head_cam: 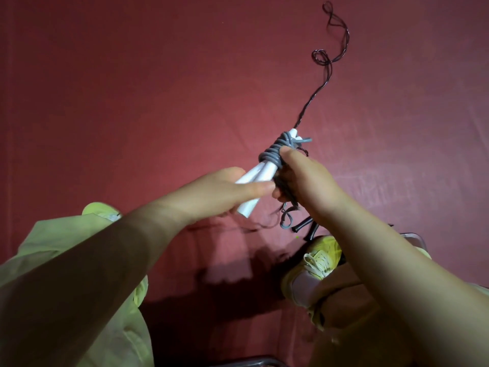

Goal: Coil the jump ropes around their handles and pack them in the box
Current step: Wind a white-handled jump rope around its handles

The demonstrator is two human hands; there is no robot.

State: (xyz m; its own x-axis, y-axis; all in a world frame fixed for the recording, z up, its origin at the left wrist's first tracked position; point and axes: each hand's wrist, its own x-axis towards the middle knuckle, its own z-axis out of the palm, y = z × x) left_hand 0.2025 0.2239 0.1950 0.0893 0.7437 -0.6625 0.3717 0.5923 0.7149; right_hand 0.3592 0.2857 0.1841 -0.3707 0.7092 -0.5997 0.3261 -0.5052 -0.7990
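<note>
I count two white handles (258, 178) held side by side as one bundle, with one grey rope (274, 153) coiled round their upper part in several turns; a short grey end (304, 140) sticks out to the right near the top. A second, thin dark rope (330, 64) trails from the top of the bundle up across the red floor (132, 88), lying in loose loops toward the upper right. Left hand (227, 192): fingers curled round the lower part of the handles, gripping them, with the bottom ends showing below the palm. Right hand (304, 181): fingers curled against the right side of the bundle just below the coils, thumb tip touching the grey turns; it holds the bundle together with some dark rope bunched under the palm. I cannot tell exactly which strand it pinches. Below the hands a grey loop (287, 221) hangs down, and two black handle-like pieces (307, 226) lie on the floor beside it, partly hidden by the right forearm. Around: one yellow shoe (315, 260) at lower right, a yellow-green trouser leg (53, 260) at lower left, and a clear container edge (415, 238) behind the right arm, mostly hidden.
</note>
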